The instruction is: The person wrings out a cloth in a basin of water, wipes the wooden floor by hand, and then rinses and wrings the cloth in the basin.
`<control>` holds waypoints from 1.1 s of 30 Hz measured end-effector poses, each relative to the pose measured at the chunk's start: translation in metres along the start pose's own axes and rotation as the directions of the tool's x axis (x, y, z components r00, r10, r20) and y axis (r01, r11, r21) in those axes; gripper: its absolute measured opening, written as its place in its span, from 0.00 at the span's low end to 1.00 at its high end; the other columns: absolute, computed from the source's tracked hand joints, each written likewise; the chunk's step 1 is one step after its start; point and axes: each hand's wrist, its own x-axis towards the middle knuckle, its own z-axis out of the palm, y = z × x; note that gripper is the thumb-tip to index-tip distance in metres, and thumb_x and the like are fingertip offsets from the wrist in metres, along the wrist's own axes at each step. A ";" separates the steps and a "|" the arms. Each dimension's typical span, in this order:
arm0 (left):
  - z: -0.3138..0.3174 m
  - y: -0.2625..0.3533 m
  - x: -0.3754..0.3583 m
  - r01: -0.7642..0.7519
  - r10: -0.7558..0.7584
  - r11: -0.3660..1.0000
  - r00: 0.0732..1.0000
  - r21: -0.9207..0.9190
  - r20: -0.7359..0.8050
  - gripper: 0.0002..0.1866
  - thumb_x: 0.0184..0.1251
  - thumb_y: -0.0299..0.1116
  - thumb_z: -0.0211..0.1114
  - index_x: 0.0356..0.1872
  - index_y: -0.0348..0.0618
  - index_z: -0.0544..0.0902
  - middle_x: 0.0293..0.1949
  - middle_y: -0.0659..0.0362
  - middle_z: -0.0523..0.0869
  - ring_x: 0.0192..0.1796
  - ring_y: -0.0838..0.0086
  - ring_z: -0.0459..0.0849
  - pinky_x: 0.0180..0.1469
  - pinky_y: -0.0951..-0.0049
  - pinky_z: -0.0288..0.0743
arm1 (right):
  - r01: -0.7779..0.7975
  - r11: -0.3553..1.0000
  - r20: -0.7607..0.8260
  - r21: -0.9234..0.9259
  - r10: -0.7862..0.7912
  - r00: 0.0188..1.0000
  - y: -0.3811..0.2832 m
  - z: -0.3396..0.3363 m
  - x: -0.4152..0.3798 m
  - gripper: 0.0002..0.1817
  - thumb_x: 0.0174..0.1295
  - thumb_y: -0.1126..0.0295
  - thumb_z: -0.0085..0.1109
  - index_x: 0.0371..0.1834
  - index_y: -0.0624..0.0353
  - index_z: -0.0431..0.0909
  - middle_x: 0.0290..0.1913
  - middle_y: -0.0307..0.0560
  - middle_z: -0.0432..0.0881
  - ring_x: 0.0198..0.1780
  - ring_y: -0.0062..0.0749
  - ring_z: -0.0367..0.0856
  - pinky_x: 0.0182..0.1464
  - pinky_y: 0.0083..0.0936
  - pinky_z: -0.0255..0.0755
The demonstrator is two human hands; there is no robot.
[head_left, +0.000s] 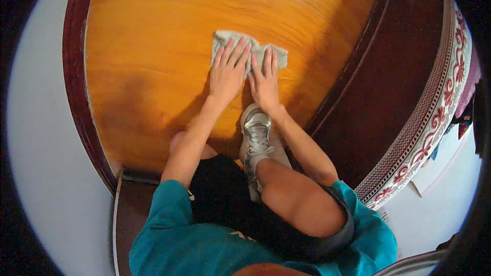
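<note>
A pale grey cleaning cloth (pixel 258 49) lies spread and slightly wrinkled on the glossy orange-brown wooden floor (pixel 169 36). My left hand (pixel 228 74) rests flat on the cloth's left part, fingers stretched out. Close beside it, my right hand (pixel 265 82) presses on the right part with straight fingers, the thumb side toward the left hand. Neither hand grips the cloth. Just below the right hand is my foot in a grey-white sneaker (pixel 257 133).
Along the left runs a dark red baseboard (pixel 76 71) below a pale wall (pixel 36 112). A dark brown wooden bed side (pixel 378 82) curves along the right, with patterned bedding (pixel 440 117) above it. My bent knee (pixel 307 204) is close under the right arm.
</note>
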 end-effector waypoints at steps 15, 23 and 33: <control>0.028 0.054 -0.003 -0.436 0.429 0.900 0.873 -0.024 0.234 0.30 0.71 0.32 0.56 0.75 0.51 0.69 0.78 0.61 0.64 0.81 0.64 0.57 0.81 0.57 0.49 | -0.223 0.958 -0.017 0.178 0.230 0.973 0.061 -0.015 -0.110 0.35 0.62 0.78 0.65 0.74 0.45 0.71 0.82 0.65 0.47 0.82 0.67 0.43 0.80 0.52 0.47; 0.043 0.090 0.099 -0.364 0.363 0.926 0.931 -0.097 -0.024 0.27 0.71 0.35 0.58 0.72 0.51 0.73 0.75 0.63 0.70 0.78 0.64 0.62 0.80 0.59 0.52 | -0.202 0.961 -0.279 0.190 0.250 0.927 0.099 -0.041 -0.015 0.31 0.65 0.76 0.61 0.73 0.53 0.70 0.82 0.67 0.48 0.82 0.67 0.44 0.80 0.52 0.44; 0.046 0.085 0.099 -0.436 0.436 0.900 0.900 -0.020 0.004 0.29 0.71 0.35 0.56 0.74 0.53 0.70 0.77 0.60 0.67 0.79 0.63 0.60 0.80 0.58 0.52 | -0.241 0.964 -0.300 0.110 0.263 0.917 0.112 -0.040 -0.042 0.30 0.68 0.71 0.61 0.74 0.48 0.70 0.82 0.64 0.49 0.82 0.65 0.44 0.80 0.52 0.45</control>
